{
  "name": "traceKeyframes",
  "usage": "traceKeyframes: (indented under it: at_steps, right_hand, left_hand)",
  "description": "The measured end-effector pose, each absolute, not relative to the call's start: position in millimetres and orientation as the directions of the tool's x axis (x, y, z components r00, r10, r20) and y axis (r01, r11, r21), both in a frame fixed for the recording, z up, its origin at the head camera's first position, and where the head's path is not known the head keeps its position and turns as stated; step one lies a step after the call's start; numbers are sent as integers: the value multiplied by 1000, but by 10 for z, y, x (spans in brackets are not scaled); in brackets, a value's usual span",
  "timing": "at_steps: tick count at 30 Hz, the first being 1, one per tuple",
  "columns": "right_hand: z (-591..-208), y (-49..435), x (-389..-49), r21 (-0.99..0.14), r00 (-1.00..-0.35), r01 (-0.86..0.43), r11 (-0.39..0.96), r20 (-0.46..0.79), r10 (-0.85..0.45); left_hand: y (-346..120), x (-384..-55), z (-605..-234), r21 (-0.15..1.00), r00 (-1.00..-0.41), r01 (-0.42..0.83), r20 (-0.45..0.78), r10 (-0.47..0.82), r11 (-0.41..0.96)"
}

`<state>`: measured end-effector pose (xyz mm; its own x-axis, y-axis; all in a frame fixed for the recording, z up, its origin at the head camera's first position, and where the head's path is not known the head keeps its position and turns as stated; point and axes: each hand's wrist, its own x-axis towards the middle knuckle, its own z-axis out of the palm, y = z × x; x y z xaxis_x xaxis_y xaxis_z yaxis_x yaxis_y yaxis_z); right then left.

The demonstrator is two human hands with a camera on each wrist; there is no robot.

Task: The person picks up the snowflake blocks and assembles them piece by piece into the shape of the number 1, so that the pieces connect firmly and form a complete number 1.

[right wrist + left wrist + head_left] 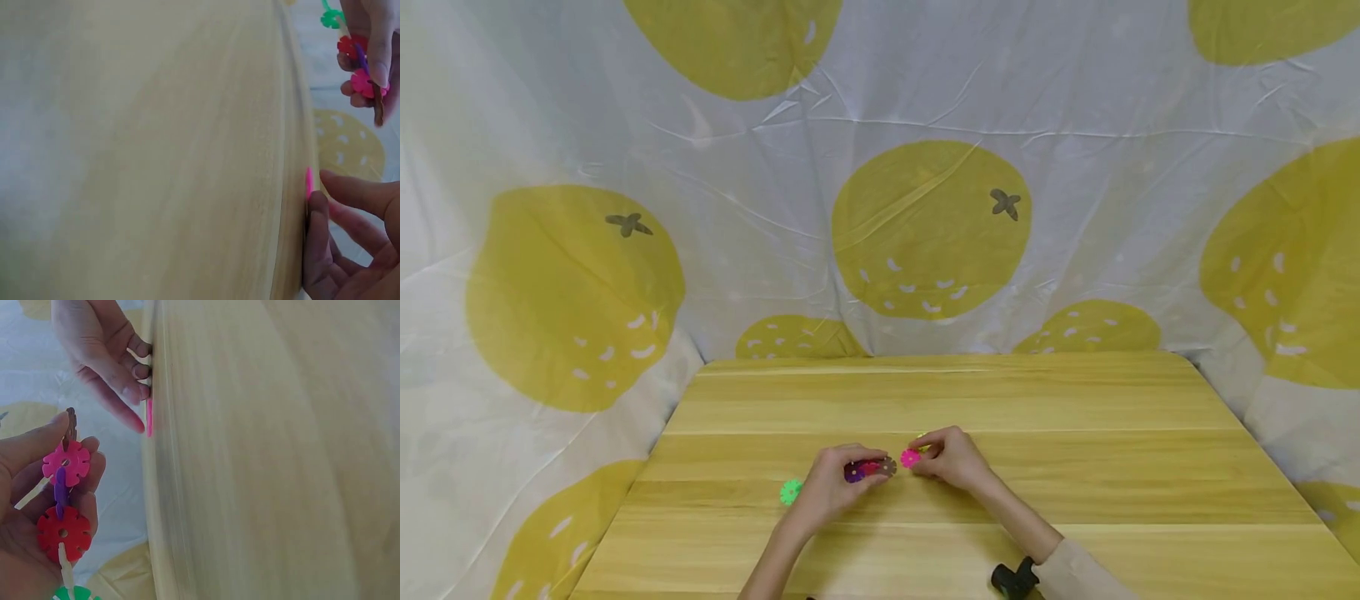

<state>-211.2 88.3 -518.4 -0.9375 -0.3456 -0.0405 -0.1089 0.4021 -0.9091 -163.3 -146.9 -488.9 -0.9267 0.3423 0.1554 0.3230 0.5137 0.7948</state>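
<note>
A chain of notched plastic discs hangs from my left hand [838, 482], whose thumb and fingers grip it near its end. In the left wrist view the chain runs from a brown disc [71, 424] through a pink one [74, 464], a purple one [60, 494] and a red one [74, 532] to a white one [67, 570] and a green disc [76, 592]. To the right, my right hand [953, 458] pinches a separate pink disc [910, 459] between thumb and fingertip, close to the wooden surface. Part of a yellow disc [922, 440] shows behind its fingers.
The wooden table [1075, 417] stretches out under both hands. A cloth with yellow fruit prints [932, 229] hangs behind and beside it. At the right wrist sits a black strapped device [1015, 578].
</note>
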Motion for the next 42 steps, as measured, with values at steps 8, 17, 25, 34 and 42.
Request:
traceKeyframes:
  at_steps: [8,17,25,34,42]
  right_hand:
    - [-5177,828,-2086,-874,-945,-138,466,-25,-327]
    - [-5185,824,-2022,-831,-945,-215,513,44,-324]
    - [-5150,928,-1969,-968,-897,-66,242,-48,-439]
    - [-5062,1108,-1888,-984,-906,-76,163,0,-422]
    - [-5013,1124,-1810,-971,-906,-163,174,77,-417]
  left_hand:
    - [-1450,-1635,-4902,797,-918,339,163,362,499]
    - [-1434,-1643,-4909,795,-917,338,156,367,504]
    - [-1427,-1641,-4894,794,-917,334,149,371,507]
    - [-1396,-1629,-4875,795,-911,348,161,380,497]
    - [-1338,-1625,-4836,817,-912,329,145,384,474]
